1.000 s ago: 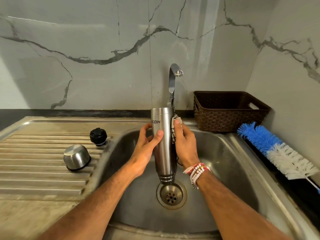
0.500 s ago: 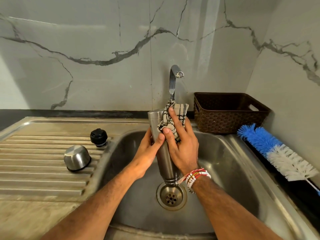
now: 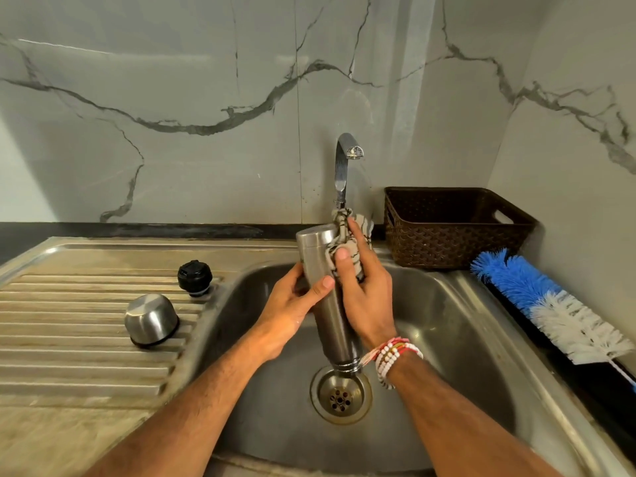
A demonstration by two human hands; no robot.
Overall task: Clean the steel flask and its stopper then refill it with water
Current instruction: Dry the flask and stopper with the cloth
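Over the sink (image 3: 447,304) basin, the steel flask (image 3: 327,304) hangs mouth-down above the drain (image 3: 340,397); the left hand (image 3: 292,311) wraps its middle; the right hand (image 3: 364,297) presses a checked cloth (image 3: 347,235) against its upper side. The black stopper (image 3: 194,277) and steel cup (image 3: 151,320) stand on the drainboard's right part.

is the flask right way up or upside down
Upside down: the steel flask has its threaded mouth down over the drain, its closed base up.

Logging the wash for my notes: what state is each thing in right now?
Flask: upside down over the sink, open.
Left hand: gripping flask.
Right hand: pressing cloth on flask.
Stopper: off, on drainboard.
Cap: off, mouth down.
Tap: no water showing.
Basket: looks empty.
Brush: lying unused.
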